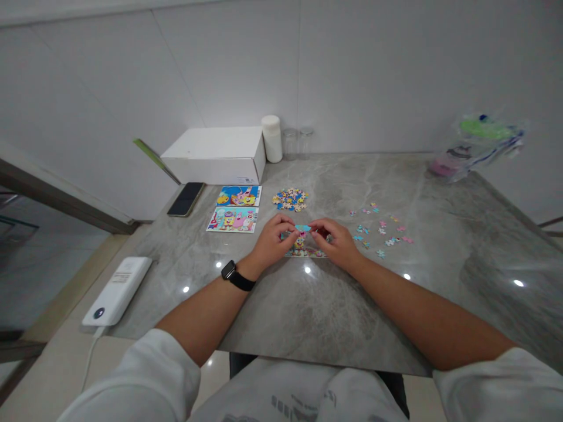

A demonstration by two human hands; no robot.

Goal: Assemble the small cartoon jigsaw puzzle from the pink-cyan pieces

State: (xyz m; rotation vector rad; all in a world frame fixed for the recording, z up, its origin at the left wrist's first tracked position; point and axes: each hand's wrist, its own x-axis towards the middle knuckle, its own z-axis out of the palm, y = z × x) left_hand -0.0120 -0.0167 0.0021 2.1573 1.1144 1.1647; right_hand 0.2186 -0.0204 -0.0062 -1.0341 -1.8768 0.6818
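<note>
My left hand (pixel 276 239) and my right hand (pixel 336 241) face each other over the table, fingertips pinched on opposite ends of a small turquoise jigsaw puzzle section (pixel 302 228). Whether it is one piece or several joined is too small to tell. Just below lies a partly assembled colourful puzzle (pixel 303 249), its sides covered by my hands. Beyond my hands is a heap of loose puzzle pieces (pixel 290 200), mostly blue and yellow. More scattered puzzle pieces (pixel 382 231), turquoise and pink, lie to the right of my right hand.
Two cartoon picture cards (pixel 233 220) lie left of the heap, beside a phone (pixel 186 199). Behind stand a white box (pixel 215 153), a white bottle (pixel 271 139) and two glasses (pixel 290 144). A power bank (pixel 118 291) is at left, a plastic-wrapped cup (pixel 466 149) at far right.
</note>
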